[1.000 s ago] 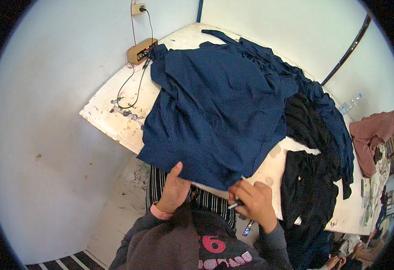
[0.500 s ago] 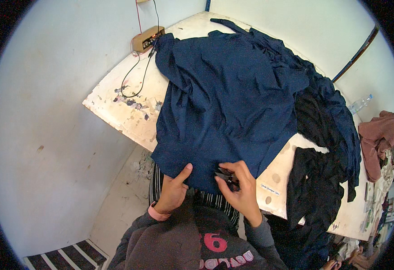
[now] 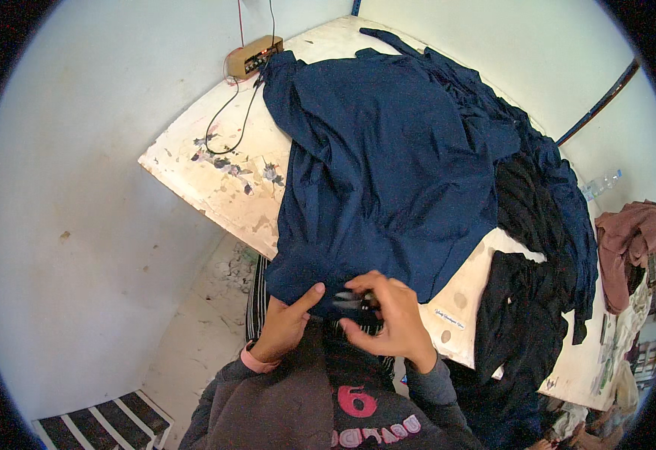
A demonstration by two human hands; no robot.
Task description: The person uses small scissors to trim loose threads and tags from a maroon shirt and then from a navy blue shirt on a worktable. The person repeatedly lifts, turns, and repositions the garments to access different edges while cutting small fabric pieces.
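Observation:
A large navy blue garment [image 3: 388, 157] spreads over the table, its near edge hanging down toward my lap. My left hand [image 3: 284, 328] grips that near edge, thumb on top and the other fingers hidden beneath the cloth. Close to the thumb, my right hand [image 3: 397, 321] holds small dark thread snips [image 3: 352, 302]. Their blades point left toward the held edge and look blurred. Whether they touch the cloth I cannot tell.
Black garments [image 3: 519, 315] lie on the white table [image 3: 215, 202] to the right. A brown box with wires [image 3: 255, 57] sits at the far left, near fabric scraps [image 3: 245, 174]. Beyond are a clear bottle [image 3: 604, 184] and a mauve cloth [image 3: 628, 244].
My right hand and the snips have shifted left, nearer my left thumb, and its fingers have spread wider. The near edge of the navy garment is bunched a little to the right.

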